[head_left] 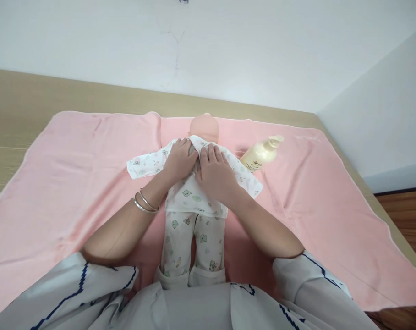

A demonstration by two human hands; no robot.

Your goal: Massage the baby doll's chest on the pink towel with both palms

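A baby doll (204, 126) lies on its back on a pink towel (73, 174), head away from me. It wears a white printed top (190, 197) and matching trousers (190, 243). My left hand (180, 160) rests on the doll's chest with fingers curled into the fabric near the collar. My right hand (216, 172) lies beside it, fingers also pinching the top's front at the neck. The two hands touch at the middle of the chest. Two silver bangles (144, 202) sit on my left wrist.
A cream pump bottle (261, 156) lies on its side on the towel, just right of the doll's shoulder. The towel covers a wooden table (19, 114) set against a white wall. Wooden floor shows at the far right.
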